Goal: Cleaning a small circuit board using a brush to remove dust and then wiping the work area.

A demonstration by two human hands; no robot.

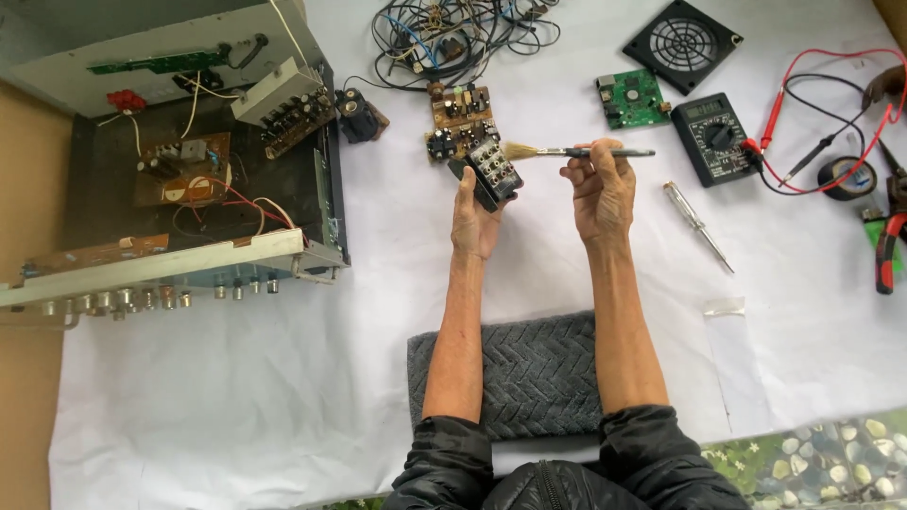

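My left hand (474, 219) holds up a brown circuit board (463, 118) by its black connector block (491, 173), tilted above the white cloth. My right hand (600, 194) grips a slim dark-handled paintbrush (576, 151) held level. Its pale bristles point left and sit right beside the connector block. Both forearms stretch out over a grey woven mat (539, 373).
An opened amplifier chassis (179, 179) with boards and wires lies at the left. A cable tangle (453, 33), small green board (631, 97), black fan grille (682, 42), multimeter (715, 137) with red and black leads, screwdriver (697, 225), tape roll (847, 178) and red-handled pliers (888, 250) lie around.
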